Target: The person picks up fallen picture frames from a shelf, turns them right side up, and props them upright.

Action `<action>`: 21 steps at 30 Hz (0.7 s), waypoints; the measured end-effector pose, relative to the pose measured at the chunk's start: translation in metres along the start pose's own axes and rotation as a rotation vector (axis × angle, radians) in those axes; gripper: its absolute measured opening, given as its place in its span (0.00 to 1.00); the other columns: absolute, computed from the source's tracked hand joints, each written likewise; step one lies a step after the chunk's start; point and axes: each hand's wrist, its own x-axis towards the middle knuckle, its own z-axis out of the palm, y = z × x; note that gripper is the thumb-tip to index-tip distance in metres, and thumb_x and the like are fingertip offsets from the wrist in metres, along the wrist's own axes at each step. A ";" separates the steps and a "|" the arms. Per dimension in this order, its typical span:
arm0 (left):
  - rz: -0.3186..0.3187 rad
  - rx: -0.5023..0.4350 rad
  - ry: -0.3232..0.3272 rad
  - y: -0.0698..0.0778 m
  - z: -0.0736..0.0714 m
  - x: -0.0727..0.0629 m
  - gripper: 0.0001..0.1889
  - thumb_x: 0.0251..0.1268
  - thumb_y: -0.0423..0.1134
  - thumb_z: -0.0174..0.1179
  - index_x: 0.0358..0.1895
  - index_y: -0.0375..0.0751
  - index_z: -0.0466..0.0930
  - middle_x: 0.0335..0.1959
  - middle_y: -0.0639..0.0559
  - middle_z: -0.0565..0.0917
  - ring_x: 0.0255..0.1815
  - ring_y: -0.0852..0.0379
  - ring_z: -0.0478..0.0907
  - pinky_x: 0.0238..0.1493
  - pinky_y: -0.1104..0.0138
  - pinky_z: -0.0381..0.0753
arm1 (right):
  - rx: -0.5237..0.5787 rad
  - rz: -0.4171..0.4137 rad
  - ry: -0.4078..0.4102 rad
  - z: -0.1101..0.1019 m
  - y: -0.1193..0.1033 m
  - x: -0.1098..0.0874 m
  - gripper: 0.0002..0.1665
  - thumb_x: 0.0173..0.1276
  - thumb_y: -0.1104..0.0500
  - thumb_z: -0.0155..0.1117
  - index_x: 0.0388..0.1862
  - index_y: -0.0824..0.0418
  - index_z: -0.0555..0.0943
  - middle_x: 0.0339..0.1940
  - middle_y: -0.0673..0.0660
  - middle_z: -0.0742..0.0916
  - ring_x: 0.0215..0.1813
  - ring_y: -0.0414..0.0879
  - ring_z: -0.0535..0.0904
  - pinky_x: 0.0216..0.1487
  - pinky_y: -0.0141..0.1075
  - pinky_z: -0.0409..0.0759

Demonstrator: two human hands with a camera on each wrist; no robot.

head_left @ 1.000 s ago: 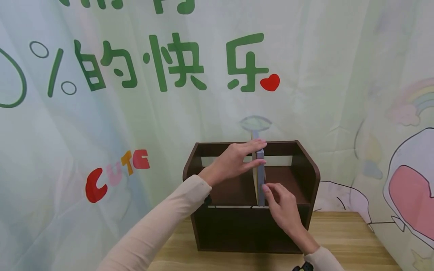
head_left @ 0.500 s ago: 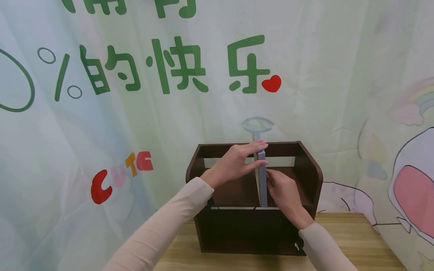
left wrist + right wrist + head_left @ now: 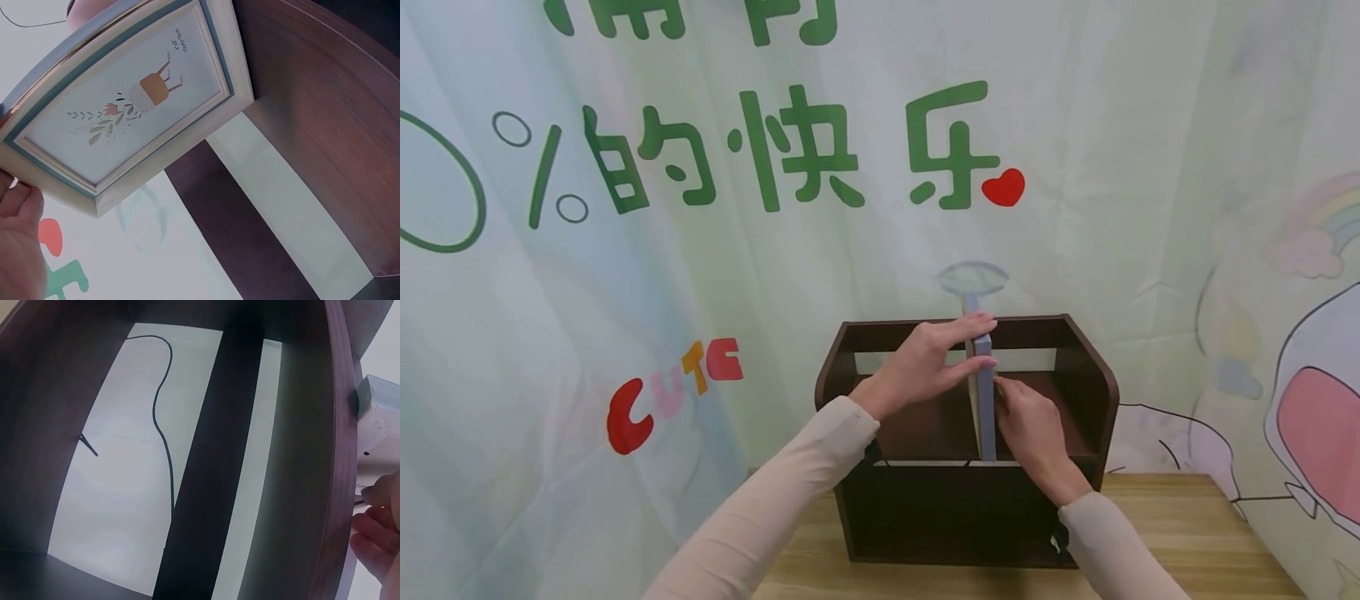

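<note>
Right hand (image 3: 1033,429) moved from the lower front edge of the picture frame (image 3: 987,408) up to its back, hold there unclear; left hand (image 3: 917,367) grips the top front corner, best kept steady, frame upright on the upper shelf (image 3: 921,427).

Looks softly lit across the curtain (image 3: 1097,167) in the head view, but sinks to near-black low inside the brown shelf (image 3: 940,512). Looks washed-out and pale behind the picture frame (image 3: 128,103) in the left wrist view; appears dimmer, with bowed edges, in the right.
</note>
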 end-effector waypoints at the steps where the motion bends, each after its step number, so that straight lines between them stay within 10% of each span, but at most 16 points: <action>1: -0.001 0.003 -0.001 0.000 0.000 0.001 0.29 0.68 0.42 0.72 0.70 0.36 0.79 0.70 0.42 0.82 0.72 0.51 0.80 0.72 0.67 0.78 | -0.003 -0.002 0.003 -0.001 0.001 0.000 0.16 0.64 0.71 0.75 0.51 0.68 0.88 0.42 0.63 0.93 0.40 0.56 0.92 0.40 0.48 0.90; 21: 0.024 0.005 -0.097 0.009 0.015 0.026 0.31 0.68 0.40 0.73 0.72 0.36 0.78 0.72 0.42 0.81 0.76 0.51 0.76 0.75 0.69 0.73 | -0.110 -0.080 0.099 -0.022 0.022 -0.007 0.12 0.62 0.71 0.77 0.44 0.71 0.86 0.34 0.68 0.90 0.34 0.61 0.87 0.36 0.52 0.89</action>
